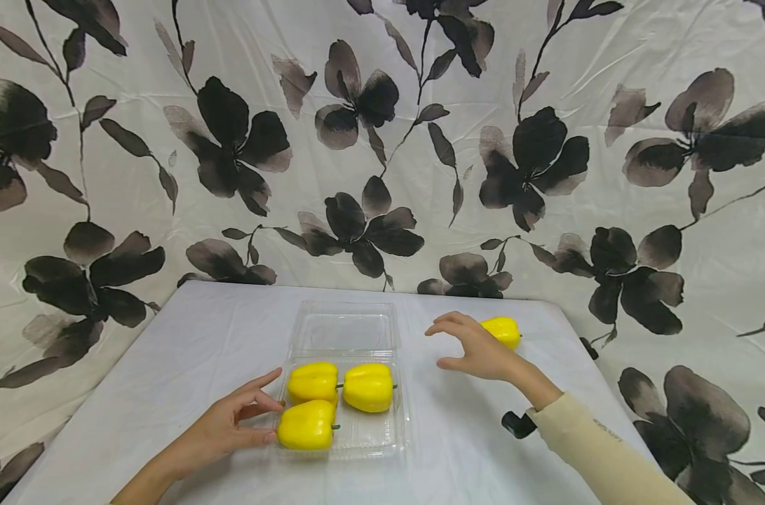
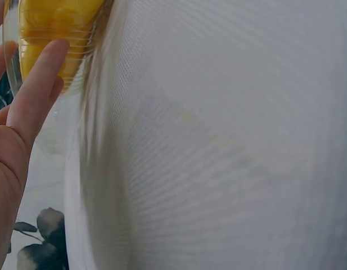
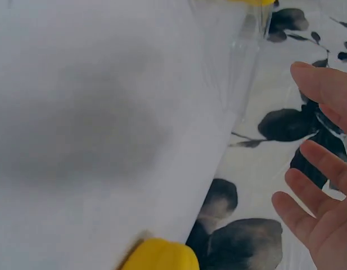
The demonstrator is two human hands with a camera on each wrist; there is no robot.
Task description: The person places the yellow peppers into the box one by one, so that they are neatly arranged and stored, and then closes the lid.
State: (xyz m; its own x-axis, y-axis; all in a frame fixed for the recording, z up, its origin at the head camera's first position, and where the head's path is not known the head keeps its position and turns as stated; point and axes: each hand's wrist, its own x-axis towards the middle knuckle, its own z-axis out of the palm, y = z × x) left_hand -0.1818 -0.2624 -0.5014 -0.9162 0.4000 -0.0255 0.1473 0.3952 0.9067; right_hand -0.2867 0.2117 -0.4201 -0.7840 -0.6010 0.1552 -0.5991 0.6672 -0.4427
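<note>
Lone pepper (image 1: 505,331): right of the box (image 1: 382,438), partly hidden, its stem pointing away from the box. Right hand (image 1: 479,350), the nearer, stands between box and pepper, fingers wide, holding nothing. Left hand (image 1: 229,423): fingers spread at the box's left wall.

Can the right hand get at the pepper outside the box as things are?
Probably yes: the right hand is open and holds nothing, and that pepper lies on the table close by. I see nothing blocking the way between them.
</note>
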